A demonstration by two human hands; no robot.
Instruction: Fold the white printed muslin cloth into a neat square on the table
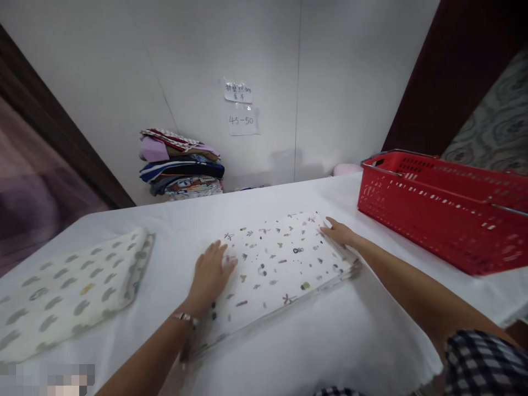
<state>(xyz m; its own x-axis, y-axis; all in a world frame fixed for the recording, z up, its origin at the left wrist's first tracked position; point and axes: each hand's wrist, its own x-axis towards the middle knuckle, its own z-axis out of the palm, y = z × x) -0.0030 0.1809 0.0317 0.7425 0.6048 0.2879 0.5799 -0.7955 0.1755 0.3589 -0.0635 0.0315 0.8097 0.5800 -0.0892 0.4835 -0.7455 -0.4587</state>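
In front of me a white folded cloth [272,269] with small printed figures lies flat on the white-covered table [330,341]. My left hand [212,275] rests on its left edge, fingers spread, with a bracelet at the wrist. At the far right corner, my right hand [339,232] touches the cloth's edge with its fingers stretched out. Several layers show along the cloth's near and right edges. To the left lies another folded cloth [78,291], cream with grey spots, apart from both hands.
A red plastic basket [433,225] with metal handles stands at the table's right. Beyond the far edge, a stack of folded fabrics [181,165] sits against the wall. Two paper signs [242,120] are taped above. A pinkish curtain [33,181] hangs at the left.
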